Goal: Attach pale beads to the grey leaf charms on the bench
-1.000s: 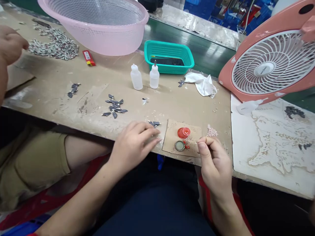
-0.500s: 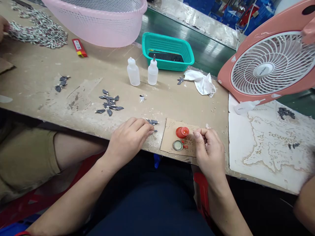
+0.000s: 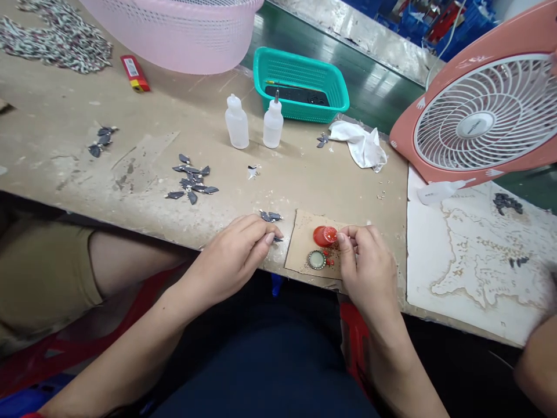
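Note:
My right hand (image 3: 365,261) is pinched over a small square of cardboard (image 3: 304,247), its fingertips touching the rim of a red bottle cap (image 3: 325,235). Whether the fingers hold something tiny is too small to tell. A round metal bezel pendant (image 3: 317,259) and a few red specks lie on the cardboard just below the cap. My left hand (image 3: 230,255) rests on the table's front edge, fingers curled together and holding nothing visible. Its fingertips are close to a small cluster of dark leaf-shaped charms (image 3: 270,216).
On the tan worktable (image 3: 78,186) lie more leaf charms (image 3: 191,183), plastic squeeze bottles (image 3: 273,128), a teal basket (image 3: 300,87), a pink basket (image 3: 174,40), a lighter (image 3: 134,74) and a white cloth (image 3: 359,145). A fan (image 3: 483,113) stands right. A co-worker's forearm (image 3: 537,366) shows bottom right.
My right hand has moved left across the cardboard to the red cap, covering the bead pile beside it. My left hand's fingers have curled. The view has shifted slightly.

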`<state>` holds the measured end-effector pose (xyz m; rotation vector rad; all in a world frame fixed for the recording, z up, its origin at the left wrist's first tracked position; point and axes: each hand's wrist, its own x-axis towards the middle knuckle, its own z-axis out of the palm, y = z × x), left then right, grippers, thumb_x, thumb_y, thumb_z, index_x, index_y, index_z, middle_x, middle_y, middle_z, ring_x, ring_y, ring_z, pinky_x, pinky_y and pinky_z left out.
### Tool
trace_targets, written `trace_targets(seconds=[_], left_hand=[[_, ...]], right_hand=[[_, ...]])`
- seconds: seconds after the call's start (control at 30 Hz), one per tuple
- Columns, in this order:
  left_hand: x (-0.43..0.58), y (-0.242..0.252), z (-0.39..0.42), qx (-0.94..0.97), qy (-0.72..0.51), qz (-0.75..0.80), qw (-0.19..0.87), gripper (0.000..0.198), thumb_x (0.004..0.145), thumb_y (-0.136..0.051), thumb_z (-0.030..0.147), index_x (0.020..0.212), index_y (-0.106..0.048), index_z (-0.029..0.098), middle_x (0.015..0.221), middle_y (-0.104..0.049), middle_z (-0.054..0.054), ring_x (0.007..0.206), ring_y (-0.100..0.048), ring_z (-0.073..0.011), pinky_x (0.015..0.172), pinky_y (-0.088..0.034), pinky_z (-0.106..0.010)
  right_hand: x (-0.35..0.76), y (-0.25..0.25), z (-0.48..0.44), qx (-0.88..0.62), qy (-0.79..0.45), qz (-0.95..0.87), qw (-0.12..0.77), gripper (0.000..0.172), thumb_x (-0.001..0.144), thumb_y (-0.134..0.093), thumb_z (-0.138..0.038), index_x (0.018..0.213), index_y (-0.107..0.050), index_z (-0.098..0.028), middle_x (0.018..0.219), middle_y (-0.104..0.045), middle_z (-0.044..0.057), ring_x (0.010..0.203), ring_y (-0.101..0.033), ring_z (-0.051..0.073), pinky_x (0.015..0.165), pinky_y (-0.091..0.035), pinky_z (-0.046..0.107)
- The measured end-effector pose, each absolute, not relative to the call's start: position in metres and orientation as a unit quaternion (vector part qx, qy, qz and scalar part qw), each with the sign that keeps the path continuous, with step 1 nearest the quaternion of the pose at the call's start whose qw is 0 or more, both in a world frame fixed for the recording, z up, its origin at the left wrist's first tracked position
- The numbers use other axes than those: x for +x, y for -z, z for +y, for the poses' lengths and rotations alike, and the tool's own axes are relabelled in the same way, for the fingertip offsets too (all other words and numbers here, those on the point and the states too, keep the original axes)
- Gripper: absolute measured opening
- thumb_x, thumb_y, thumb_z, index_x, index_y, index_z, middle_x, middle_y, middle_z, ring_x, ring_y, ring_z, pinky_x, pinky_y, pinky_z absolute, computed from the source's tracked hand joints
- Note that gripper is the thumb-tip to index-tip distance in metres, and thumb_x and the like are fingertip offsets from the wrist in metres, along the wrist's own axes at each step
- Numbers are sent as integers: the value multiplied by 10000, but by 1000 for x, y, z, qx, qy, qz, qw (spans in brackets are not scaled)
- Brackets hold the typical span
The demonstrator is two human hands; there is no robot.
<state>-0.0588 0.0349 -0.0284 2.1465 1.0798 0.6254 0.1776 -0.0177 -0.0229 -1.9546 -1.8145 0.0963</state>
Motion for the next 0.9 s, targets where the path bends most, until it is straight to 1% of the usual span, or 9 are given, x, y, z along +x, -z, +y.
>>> trace_targets(seconds=[0.13,0.27,0.37,0.47,0.53,0.63,0.7,0.8,0.9], left_hand=[[-59,25,34,804,-251,411,348,255,1031,-345,223,1013,-594,170,955,-614,-54,936,-594,-187,853,-468,-322],[-57,25,33,778,-265,416,388,241,1026,-372,244,1001,-602,177,910,-626,-47,849,-610,-170,780,-487,-293],[-56,24,30,726,-272,428,464,238,1014,-430,298,998,-631,171,803,-634,-26,676,-601,-138,637,-493,-253],[-53,23,27,638,-300,435,559,231,980,-517,338,1011,-663,161,711,-612,3,545,-559,-102,529,-487,-214],[-50,23,24,586,-323,424,610,206,947,-582,318,1019,-692,159,703,-626,7,547,-574,-92,536,-509,-196],[-44,21,21,534,-340,403,661,173,909,-647,271,1012,-732,161,766,-703,-24,666,-649,-112,603,-548,-189],[-39,18,18,505,-346,393,686,144,892,-674,248,981,-744,159,782,-734,-35,700,-671,-120,622,-557,-188],[-31,13,13,473,-358,375,712,85,871,-701,212,915,-746,155,738,-743,-22,662,-675,-107,617,-554,-178],[-22,8,8,461,-362,367,722,61,871,-699,197,874,-743,155,716,-740,-13,639,-666,-96,607,-543,-167]], right_hand=[[177,23,-17,-705,-16,-672,226,185,993,-479,-302,895,-599,-199,863,-605,41,775,-554,185,707,-427,331],[177,22,-17,-706,-19,-672,222,181,991,-479,-298,899,-602,-204,870,-612,44,787,-559,191,713,-433,338],[178,21,-18,-710,-44,-660,241,185,987,-489,-313,910,-615,-202,877,-619,44,791,-570,189,725,-447,346],[177,18,-20,-706,-102,-631,305,194,979,-512,-348,925,-633,-207,877,-621,37,778,-576,175,713,-462,334],[175,15,-23,-695,-163,-596,367,207,973,-525,-372,905,-634,-210,838,-611,22,760,-568,162,695,-465,316],[169,12,-28,-665,-262,-531,455,225,971,-532,-390,864,-615,-211,746,-570,-9,719,-551,141,666,-464,285],[164,10,-32,-640,-313,-495,497,217,970,-538,-389,865,-607,-213,718,-548,-21,684,-537,127,638,-460,266],[153,6,-41,-608,-359,-462,537,185,967,-552,-375,882,-608,-220,728,-545,-24,672,-529,115,625,-458,253],[143,0,-51,-604,-365,-448,549,160,968,-557,-354,889,-611,-226,763,-556,-17,719,-544,123,663,-464,261]])
